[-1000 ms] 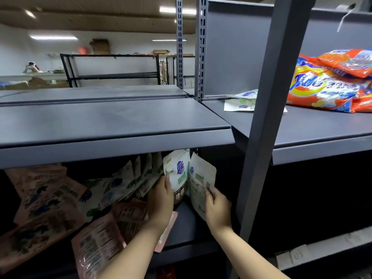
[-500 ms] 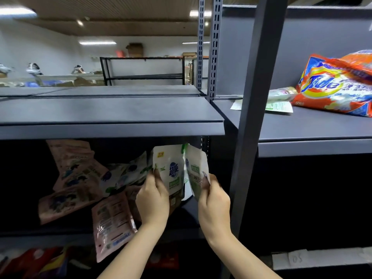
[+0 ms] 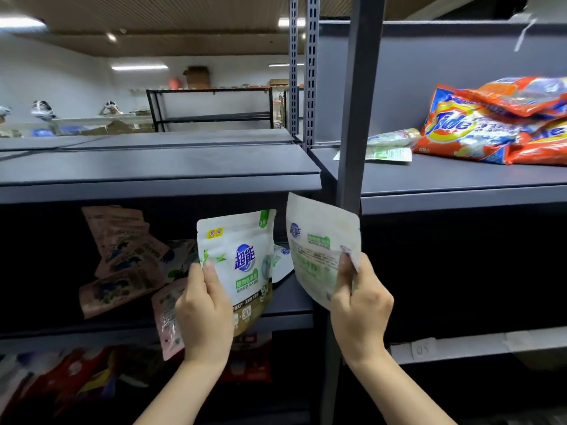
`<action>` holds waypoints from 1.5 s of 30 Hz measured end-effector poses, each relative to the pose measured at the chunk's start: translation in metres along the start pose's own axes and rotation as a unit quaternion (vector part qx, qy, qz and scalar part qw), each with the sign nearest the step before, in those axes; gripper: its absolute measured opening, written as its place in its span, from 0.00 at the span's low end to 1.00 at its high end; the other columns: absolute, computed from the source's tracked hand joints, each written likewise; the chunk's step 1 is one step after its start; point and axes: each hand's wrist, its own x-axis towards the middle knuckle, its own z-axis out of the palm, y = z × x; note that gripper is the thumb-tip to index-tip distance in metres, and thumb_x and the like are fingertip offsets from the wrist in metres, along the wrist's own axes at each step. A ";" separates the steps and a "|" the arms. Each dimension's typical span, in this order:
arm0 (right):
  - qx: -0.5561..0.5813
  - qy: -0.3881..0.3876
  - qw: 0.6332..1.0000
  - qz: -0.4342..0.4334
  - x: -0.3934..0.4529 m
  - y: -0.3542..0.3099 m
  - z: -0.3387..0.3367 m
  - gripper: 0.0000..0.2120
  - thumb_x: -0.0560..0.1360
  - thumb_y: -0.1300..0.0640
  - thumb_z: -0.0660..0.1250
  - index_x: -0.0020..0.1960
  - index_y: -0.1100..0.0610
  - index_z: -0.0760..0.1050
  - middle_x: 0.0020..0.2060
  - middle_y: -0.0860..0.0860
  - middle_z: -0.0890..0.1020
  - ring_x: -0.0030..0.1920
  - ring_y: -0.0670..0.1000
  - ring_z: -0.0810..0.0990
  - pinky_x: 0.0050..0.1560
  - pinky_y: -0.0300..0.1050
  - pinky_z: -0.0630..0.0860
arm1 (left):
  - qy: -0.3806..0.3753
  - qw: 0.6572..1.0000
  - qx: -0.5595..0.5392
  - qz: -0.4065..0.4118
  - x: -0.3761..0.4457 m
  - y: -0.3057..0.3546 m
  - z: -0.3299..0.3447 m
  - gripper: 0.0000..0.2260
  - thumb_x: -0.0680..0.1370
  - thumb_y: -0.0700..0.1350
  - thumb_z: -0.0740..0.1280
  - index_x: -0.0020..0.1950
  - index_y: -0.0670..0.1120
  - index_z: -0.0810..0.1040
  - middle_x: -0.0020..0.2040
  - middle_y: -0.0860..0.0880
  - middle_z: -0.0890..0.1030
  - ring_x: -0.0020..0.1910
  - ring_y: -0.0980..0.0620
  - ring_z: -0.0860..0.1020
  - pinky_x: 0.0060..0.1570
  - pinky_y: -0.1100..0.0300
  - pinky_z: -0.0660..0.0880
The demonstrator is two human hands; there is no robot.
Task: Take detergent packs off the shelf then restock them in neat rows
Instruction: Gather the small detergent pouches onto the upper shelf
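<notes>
Two white packs held up in front of dark grey shelving (image 3: 159, 171), storeroom with ceiling strip lights

Orange Tide bags (image 3: 491, 130) at upper right shelf's back corner; pink packs (image 3: 122, 259) tumbled on lower left shelf; left hand (image 3: 204, 314) grips front-facing white pack (image 3: 242, 259); right hand (image 3: 360, 305) pinches back-facing white pack (image 3: 319, 246) by its edge

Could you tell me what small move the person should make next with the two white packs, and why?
Probably carry both packs up and right to the upper shelf. The left hand and right hand each grip a white pack already clear of the lower shelf, and two similar packs lie beside the orange bags up there.
</notes>
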 end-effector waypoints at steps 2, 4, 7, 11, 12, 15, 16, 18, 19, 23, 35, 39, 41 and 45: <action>0.005 0.031 0.999 -0.013 0.006 -0.003 -0.017 0.19 0.81 0.48 0.52 0.47 0.58 0.76 0.34 0.48 0.81 0.29 0.50 0.79 0.23 0.45 0.73 | 0.005 1.000 -0.016 0.008 -0.003 0.014 -0.008 0.17 0.80 0.51 0.50 0.36 0.42 0.64 0.25 0.46 0.69 0.23 0.55 0.66 0.22 0.60 0.58; 0.032 0.067 0.997 -0.023 0.015 -0.003 -0.033 0.18 0.81 0.50 0.53 0.49 0.60 0.77 0.37 0.47 0.81 0.34 0.47 0.79 0.27 0.41 0.74 | 0.010 0.999 -0.033 0.003 -0.006 0.030 -0.013 0.18 0.80 0.51 0.50 0.36 0.41 0.65 0.26 0.44 0.70 0.24 0.53 0.68 0.22 0.56 0.61; 0.061 0.112 0.992 -0.019 0.032 -0.001 -0.055 0.13 0.80 0.55 0.57 0.52 0.63 0.77 0.40 0.45 0.77 0.39 0.42 0.77 0.32 0.30 0.72 | 0.013 0.998 -0.054 -0.019 -0.008 0.059 -0.018 0.20 0.80 0.52 0.51 0.37 0.40 0.67 0.28 0.45 0.72 0.27 0.48 0.70 0.25 0.50 0.65; 0.074 0.165 0.983 0.013 0.061 0.006 -0.086 0.09 0.79 0.63 0.61 0.53 0.67 0.77 0.41 0.49 0.78 0.42 0.42 0.77 0.39 0.18 0.66 | 0.033 0.996 -0.078 0.003 -0.006 0.099 -0.015 0.17 0.81 0.51 0.52 0.37 0.43 0.67 0.28 0.51 0.70 0.27 0.52 0.68 0.28 0.54 0.62; 0.077 0.179 0.981 0.024 0.071 0.009 -0.094 0.10 0.79 0.63 0.62 0.54 0.68 0.77 0.42 0.49 0.78 0.43 0.44 0.77 0.40 0.18 0.65 | 0.037 0.995 -0.090 0.017 -0.004 0.111 -0.012 0.16 0.81 0.50 0.53 0.37 0.44 0.67 0.28 0.52 0.69 0.27 0.52 0.68 0.28 0.55 0.62; 0.087 0.202 0.975 0.044 0.104 0.023 -0.114 0.13 0.80 0.58 0.61 0.57 0.67 0.76 0.44 0.49 0.78 0.43 0.42 0.76 0.40 0.19 0.65 | 0.044 0.989 -0.136 0.047 0.004 0.146 0.006 0.15 0.81 0.47 0.54 0.36 0.43 0.67 0.27 0.53 0.68 0.28 0.55 0.68 0.28 0.61 0.61; 0.092 0.208 0.973 0.050 0.117 0.029 -0.120 0.14 0.80 0.57 0.60 0.57 0.66 0.76 0.44 0.50 0.79 0.44 0.42 0.76 0.40 0.21 0.66 | 0.051 0.987 -0.143 0.060 0.008 0.160 0.015 0.15 0.81 0.46 0.55 0.35 0.44 0.66 0.26 0.53 0.67 0.27 0.57 0.67 0.28 0.63 0.61; 0.100 0.215 0.970 0.060 0.142 0.045 -0.131 0.14 0.80 0.56 0.60 0.58 0.65 0.76 0.46 0.53 0.81 0.44 0.45 0.77 0.41 0.28 0.67 | 0.060 0.983 -0.153 0.080 0.014 0.187 0.036 0.14 0.82 0.44 0.55 0.35 0.45 0.64 0.25 0.54 0.65 0.26 0.59 0.66 0.27 0.66 0.61; 0.103 0.212 0.970 0.066 0.153 0.054 -0.136 0.14 0.81 0.55 0.59 0.59 0.64 0.76 0.46 0.52 0.81 0.44 0.44 0.76 0.41 0.30 0.67 | 0.064 0.981 -0.159 0.087 0.018 0.199 0.049 0.14 0.82 0.43 0.55 0.35 0.45 0.64 0.25 0.55 0.64 0.26 0.59 0.66 0.27 0.68 0.61; 0.094 0.181 0.975 0.091 0.200 0.094 -0.147 0.14 0.81 0.55 0.58 0.60 0.62 0.75 0.47 0.49 0.78 0.41 0.42 0.74 0.38 0.23 0.64 | 0.074 0.980 -0.177 0.056 0.031 0.240 0.107 0.14 0.82 0.44 0.54 0.36 0.44 0.65 0.27 0.55 0.66 0.27 0.61 0.68 0.27 0.67 0.61; 0.100 0.097 0.987 0.075 0.306 0.204 -0.135 0.13 0.82 0.53 0.57 0.61 0.57 0.75 0.51 0.54 0.82 0.52 0.59 0.78 0.48 0.48 0.71 | 0.155 0.957 -0.086 -0.228 0.091 0.266 0.263 0.16 0.83 0.46 0.51 0.52 0.39 0.74 0.54 0.40 0.79 0.52 0.39 0.75 0.43 0.55 0.67; 0.103 0.070 0.990 0.060 0.327 0.222 -0.124 0.13 0.82 0.53 0.57 0.62 0.55 0.75 0.49 0.54 0.82 0.50 0.58 0.77 0.42 0.42 0.64 | 0.077 0.942 -0.028 -0.324 0.117 0.252 0.303 0.19 0.83 0.43 0.51 0.71 0.37 0.60 0.72 0.38 0.65 0.69 0.40 0.65 0.59 0.52 0.65; 0.094 0.054 0.993 0.055 0.337 0.224 -0.115 0.13 0.82 0.54 0.56 0.61 0.54 0.75 0.48 0.56 0.82 0.48 0.60 0.77 0.40 0.44 0.62 | -0.048 0.941 0.066 -0.327 0.121 0.241 0.318 0.29 0.81 0.43 0.55 0.76 0.36 0.43 0.77 0.41 0.44 0.75 0.40 0.50 0.69 0.51 0.56; 0.098 0.011 0.994 0.044 0.360 0.219 -0.094 0.12 0.82 0.55 0.54 0.57 0.56 0.74 0.47 0.56 0.81 0.48 0.60 0.76 0.40 0.46 0.60 | -0.303 0.882 0.258 -0.252 0.114 0.240 0.327 0.38 0.74 0.67 0.58 0.78 0.52 0.47 0.78 0.48 0.41 0.74 0.34 0.40 0.71 0.41 0.42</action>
